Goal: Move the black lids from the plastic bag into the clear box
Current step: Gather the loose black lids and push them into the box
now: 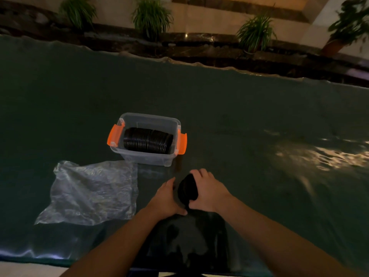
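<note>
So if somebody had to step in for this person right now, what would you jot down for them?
Right hand: closed around a small stack of black lids, held above the table near its front edge.
Left hand: open, steadying the stack's left side.
Clear box: behind the hands, open, with a long row of lids already standing on edge inside.
Plastic bag: lying flat to the left, looks empty.
Left: put the held stack into the box.

No text, label, brand, number or sign can be read anywhere here; the picture is dim and blurred.
</note>
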The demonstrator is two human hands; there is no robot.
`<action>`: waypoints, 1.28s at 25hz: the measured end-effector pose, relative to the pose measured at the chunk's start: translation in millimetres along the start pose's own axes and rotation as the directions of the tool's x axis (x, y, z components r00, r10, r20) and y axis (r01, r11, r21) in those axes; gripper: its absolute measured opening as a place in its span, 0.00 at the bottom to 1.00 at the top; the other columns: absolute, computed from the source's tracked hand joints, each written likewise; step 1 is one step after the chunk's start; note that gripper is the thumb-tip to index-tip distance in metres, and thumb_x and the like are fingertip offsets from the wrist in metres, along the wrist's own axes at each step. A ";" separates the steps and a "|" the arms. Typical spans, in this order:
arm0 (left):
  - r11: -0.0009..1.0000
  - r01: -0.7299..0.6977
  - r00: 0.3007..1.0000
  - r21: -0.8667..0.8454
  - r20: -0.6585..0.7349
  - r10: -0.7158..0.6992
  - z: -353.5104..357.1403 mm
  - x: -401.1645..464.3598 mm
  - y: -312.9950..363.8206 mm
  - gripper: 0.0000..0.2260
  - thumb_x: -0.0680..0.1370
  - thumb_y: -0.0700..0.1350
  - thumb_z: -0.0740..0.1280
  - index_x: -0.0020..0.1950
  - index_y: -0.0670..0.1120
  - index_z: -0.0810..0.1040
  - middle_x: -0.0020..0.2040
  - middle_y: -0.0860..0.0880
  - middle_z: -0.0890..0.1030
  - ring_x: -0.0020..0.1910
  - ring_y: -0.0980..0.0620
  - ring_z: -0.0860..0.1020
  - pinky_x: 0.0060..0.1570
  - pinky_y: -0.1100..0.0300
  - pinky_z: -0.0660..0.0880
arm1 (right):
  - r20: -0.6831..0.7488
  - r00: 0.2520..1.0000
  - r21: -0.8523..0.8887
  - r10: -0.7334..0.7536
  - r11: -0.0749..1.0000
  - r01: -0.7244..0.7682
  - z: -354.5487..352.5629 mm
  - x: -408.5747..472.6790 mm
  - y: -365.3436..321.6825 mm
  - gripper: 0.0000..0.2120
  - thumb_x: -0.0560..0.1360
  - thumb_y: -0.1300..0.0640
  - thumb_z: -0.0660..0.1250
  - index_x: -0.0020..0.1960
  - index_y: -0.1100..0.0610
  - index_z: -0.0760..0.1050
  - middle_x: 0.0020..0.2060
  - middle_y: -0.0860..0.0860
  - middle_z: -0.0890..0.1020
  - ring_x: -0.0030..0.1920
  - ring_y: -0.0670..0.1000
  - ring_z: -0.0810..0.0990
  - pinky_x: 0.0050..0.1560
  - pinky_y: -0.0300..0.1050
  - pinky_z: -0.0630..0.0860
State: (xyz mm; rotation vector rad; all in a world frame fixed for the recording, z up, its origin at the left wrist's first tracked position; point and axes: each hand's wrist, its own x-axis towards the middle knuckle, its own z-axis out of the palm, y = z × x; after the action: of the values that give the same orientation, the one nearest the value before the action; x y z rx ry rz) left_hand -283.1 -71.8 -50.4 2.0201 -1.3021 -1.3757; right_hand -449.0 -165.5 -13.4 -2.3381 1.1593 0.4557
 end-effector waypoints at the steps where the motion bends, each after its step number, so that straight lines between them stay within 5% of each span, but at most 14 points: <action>1: 0.999 0.019 1.000 -0.029 0.013 -0.018 -0.8 -0.9 -0.1 0.56 0.56 0.48 0.85 0.78 0.49 0.59 0.73 0.47 0.70 0.71 0.47 0.70 0.70 0.47 0.70 | 0.008 1.000 -0.018 0.021 1.000 -0.021 4.4 1.6 -2.4 0.50 0.63 0.41 0.76 0.76 0.51 0.54 0.68 0.53 0.65 0.68 0.59 0.67 0.59 0.58 0.77; 8: 0.977 0.110 0.988 -0.181 0.131 -0.087 -6.9 0.6 4.3 0.53 0.58 0.40 0.80 0.79 0.46 0.58 0.72 0.47 0.72 0.68 0.46 0.73 0.66 0.48 0.73 | 0.061 0.997 0.082 0.054 0.995 -0.059 17.2 15.0 -8.5 0.56 0.64 0.42 0.76 0.81 0.47 0.45 0.78 0.55 0.58 0.76 0.61 0.62 0.69 0.61 0.70; 14: 0.973 0.110 0.987 -0.203 0.140 -0.082 -7.3 4.9 5.7 0.43 0.58 0.37 0.74 0.74 0.47 0.67 0.61 0.49 0.79 0.59 0.48 0.79 0.58 0.48 0.79 | -0.039 0.999 0.071 -0.006 0.997 0.009 24.0 2.2 -2.5 0.52 0.65 0.37 0.73 0.80 0.52 0.52 0.81 0.57 0.50 0.80 0.61 0.46 0.76 0.60 0.60; 17: 0.977 0.109 0.990 -0.186 0.110 -0.089 -7.3 4.3 8.4 0.43 0.53 0.47 0.73 0.69 0.53 0.70 0.55 0.54 0.81 0.54 0.51 0.80 0.52 0.54 0.80 | -0.208 0.969 -0.222 -0.132 0.971 0.085 35.6 -9.4 -8.2 0.45 0.64 0.33 0.69 0.75 0.54 0.64 0.70 0.57 0.67 0.70 0.62 0.66 0.66 0.59 0.68; 19: 0.976 0.125 0.987 -0.177 0.119 -0.105 -5.7 7.3 8.5 0.42 0.54 0.50 0.72 0.69 0.53 0.71 0.57 0.53 0.81 0.56 0.50 0.81 0.57 0.52 0.79 | -0.223 0.969 -0.268 -0.107 0.962 0.045 44.2 -12.7 -15.5 0.41 0.67 0.34 0.65 0.73 0.54 0.66 0.64 0.56 0.72 0.62 0.60 0.71 0.60 0.57 0.67; 26: 0.972 0.160 0.984 -0.172 0.105 -0.143 2.1 13.0 17.2 0.28 0.64 0.38 0.67 0.65 0.47 0.77 0.56 0.49 0.83 0.56 0.49 0.81 0.61 0.48 0.78 | -0.208 0.975 -0.210 0.071 0.971 -0.115 46.3 -6.7 -25.8 0.26 0.75 0.43 0.64 0.68 0.55 0.67 0.62 0.57 0.74 0.59 0.61 0.75 0.59 0.56 0.71; 32: 0.977 0.050 0.993 -0.205 0.119 -0.026 -11.7 3.5 37.8 0.21 0.72 0.34 0.67 0.65 0.46 0.78 0.57 0.53 0.82 0.57 0.58 0.80 0.56 0.66 0.74 | -0.261 0.951 -0.016 0.165 0.984 -0.175 36.8 -5.5 -24.9 0.21 0.74 0.47 0.63 0.63 0.56 0.68 0.57 0.56 0.77 0.51 0.60 0.81 0.42 0.50 0.72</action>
State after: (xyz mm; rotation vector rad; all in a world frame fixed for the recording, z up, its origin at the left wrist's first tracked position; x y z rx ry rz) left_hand -290.8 -96.0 -19.8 1.8585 -1.1178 -1.5961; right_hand -435.0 -128.3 -34.2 -2.3938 1.4941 0.2351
